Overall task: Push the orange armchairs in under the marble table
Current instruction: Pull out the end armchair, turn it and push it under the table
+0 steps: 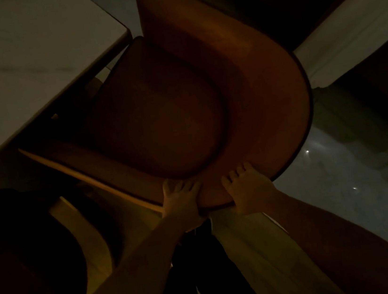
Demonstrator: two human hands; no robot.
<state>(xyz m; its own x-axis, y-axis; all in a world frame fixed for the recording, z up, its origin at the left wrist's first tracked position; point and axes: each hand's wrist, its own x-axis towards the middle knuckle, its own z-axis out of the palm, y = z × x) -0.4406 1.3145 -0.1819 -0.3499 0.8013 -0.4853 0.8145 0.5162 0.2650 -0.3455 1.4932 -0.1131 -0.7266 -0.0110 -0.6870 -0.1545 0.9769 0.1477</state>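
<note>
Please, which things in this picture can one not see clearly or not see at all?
- Legs of the orange armchair: head view, hidden under its own seat.
- Front of the seat: covered by the marble table.
- Thumbs of the left hand and right hand: behind the backrest.
- Second chair at lower left: too dark, cut by the edge.

Both hands' grip (215, 193) on orange armchair (239, 71) backrest

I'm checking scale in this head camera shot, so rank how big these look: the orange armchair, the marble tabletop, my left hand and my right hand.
1. orange armchair
2. marble tabletop, cut off by the frame
3. left hand and right hand: they look alike, no ranking
</note>
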